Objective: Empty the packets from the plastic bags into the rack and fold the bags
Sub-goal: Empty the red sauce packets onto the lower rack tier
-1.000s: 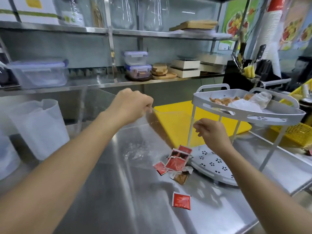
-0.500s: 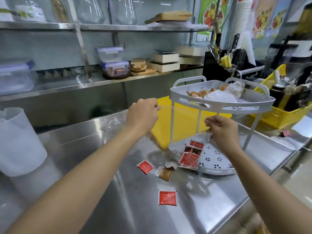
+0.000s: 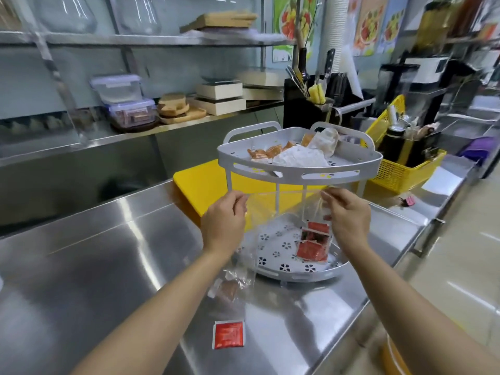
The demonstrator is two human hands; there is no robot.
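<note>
I see the bag (image 3: 273, 212) as clear, thin plastic, pulled straight along its top edge and hanging loose and crumpled below. It is in the air between my two hands, just in front of the rack (image 3: 297, 170). My left hand (image 3: 223, 223) pinches the left end of the top edge with curled fingers. My right hand (image 3: 346, 216) pinches the right end in the same way. Red packets (image 3: 313, 243) lie in a pile on the lower tier of the rack, just below my right hand. A lone packet (image 3: 228, 335) lies flat on the counter (image 3: 108, 266) beside my left forearm. A brown packet (image 3: 227, 289) lies under the bag's lower end.
</note>
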